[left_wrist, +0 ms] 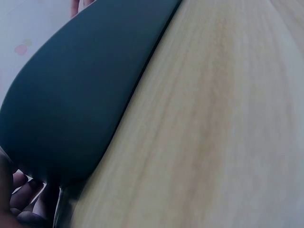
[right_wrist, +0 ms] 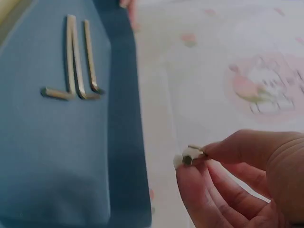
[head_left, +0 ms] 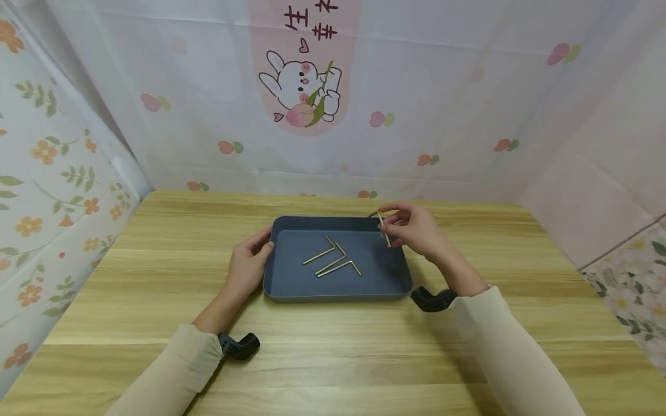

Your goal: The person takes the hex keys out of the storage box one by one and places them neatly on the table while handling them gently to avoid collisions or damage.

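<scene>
Cloth (head_left: 44,156) with orange flowers hangs at the left, beside the wood-grained counter (head_left: 130,289). Coming in from the near left, I see a pale sleeve (head_left: 171,370) and a black wrist device (head_left: 239,346), then the person's left hand (head_left: 243,267), which grips the tray (head_left: 338,299) by its left end, the thumb at the rim. That tray, blue-grey and shallow, sits on the counter. Three L-shaped keys, brass-coloured, lie on its floor around the middle: the far key (head_left: 319,256) a little apart, the middle key (head_left: 330,264) and the near key (head_left: 335,269) running close together at their left ends. Beyond, on the far curtain (head_left: 442,86), is a rabbit (head_left: 307,86) turned sideways. Farther right, a fourth key (head_left: 387,239) is pinched between thumb and fingers of the right hand (head_left: 418,231), by the tray's far right corner; its long arm slants towards the near side. Then come another black device (head_left: 434,300) and sleeve (head_left: 515,346), and at the far right, floral fabric (head_left: 637,289).
</scene>
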{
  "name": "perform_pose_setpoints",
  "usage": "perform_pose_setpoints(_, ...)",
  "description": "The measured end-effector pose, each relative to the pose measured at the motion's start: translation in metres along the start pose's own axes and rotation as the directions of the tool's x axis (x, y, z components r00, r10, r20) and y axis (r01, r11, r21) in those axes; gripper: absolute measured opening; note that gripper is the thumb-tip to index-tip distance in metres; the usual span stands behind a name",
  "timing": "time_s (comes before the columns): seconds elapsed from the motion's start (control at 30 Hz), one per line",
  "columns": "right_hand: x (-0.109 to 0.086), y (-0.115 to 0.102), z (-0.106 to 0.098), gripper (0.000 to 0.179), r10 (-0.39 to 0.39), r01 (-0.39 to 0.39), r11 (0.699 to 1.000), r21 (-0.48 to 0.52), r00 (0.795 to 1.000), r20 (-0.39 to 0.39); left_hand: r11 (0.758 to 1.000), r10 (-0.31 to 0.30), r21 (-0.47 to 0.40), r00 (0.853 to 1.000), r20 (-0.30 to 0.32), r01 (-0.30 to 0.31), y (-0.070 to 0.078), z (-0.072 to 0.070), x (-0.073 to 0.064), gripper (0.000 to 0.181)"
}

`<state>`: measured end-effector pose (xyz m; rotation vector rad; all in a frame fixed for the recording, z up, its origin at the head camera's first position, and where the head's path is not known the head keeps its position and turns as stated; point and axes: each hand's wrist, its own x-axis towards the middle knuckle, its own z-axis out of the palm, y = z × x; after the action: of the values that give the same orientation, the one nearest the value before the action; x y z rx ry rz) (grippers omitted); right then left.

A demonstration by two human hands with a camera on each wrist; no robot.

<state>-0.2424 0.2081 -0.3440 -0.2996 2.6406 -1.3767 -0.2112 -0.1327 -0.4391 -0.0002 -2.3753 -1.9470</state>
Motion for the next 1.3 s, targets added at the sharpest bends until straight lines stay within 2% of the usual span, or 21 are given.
perform_pose_setpoints(0.1, -0.005, 0.010, -0.010, 0.044, 0.018, -0.018, 1.000, 0.008, 0.998, -0.065, 1.000, 0.001, 0.014, 1.000, -0.004, -0.001, -0.001, 0.001, 0.001, 0.044)
perform_pose_setpoints(0.23, -0.010, 0.024, -0.021, 0.048, 0.054, -0.055, 0.998, -0.008, 0.992, -0.112, 0.999, -0.002, 0.038, 1.000, -0.018, 0.003, -0.002, 0.001, 0.002, 0.044)
perform_pose_setpoints(0.5, -0.012, 0.052, -0.036, 0.044, 0.128, -0.143, 0.983, -0.117, 0.983, -0.132, 1.000, 0.006, 0.027, 1.000, -0.011, -0.006, 0.000, 0.000, 0.003, 0.044)
perform_pose_setpoints(0.77, -0.007, 0.071, -0.036, 0.043, 0.163, -0.189, 0.965, -0.183, 0.975, -0.151, 1.000, 0.003, 0.007, 1.000, -0.002, -0.003, 0.000, 0.001, 0.001, 0.044)
perform_pose_setpoints(1.03, -0.008, 0.074, -0.035, 0.042, 0.211, -0.237, 0.956, -0.173, 0.965, -0.155, 1.000, -0.009, 0.021, 1.000, -0.005, 0.009, 0.000, 0.001, 0.000, 0.044)
perform_pose_setpoints(1.2, -0.008, 0.075, -0.034, 0.039, 0.243, -0.276, 0.944, -0.178, 0.952, -0.186, 1.000, -0.016, 0.011, 1.000, -0.002, 0.016, 0.000, 0.001, 0.001, 0.044)
perform_pose_setpoints(1.3, -0.007, 0.075, -0.032, 0.036, 0.236, -0.279, 0.937, -0.208, 0.949, -0.210, 1.000, -0.015, 0.015, 1.000, -0.003, 0.015, 0.001, 0.001, 0.001, 0.044)
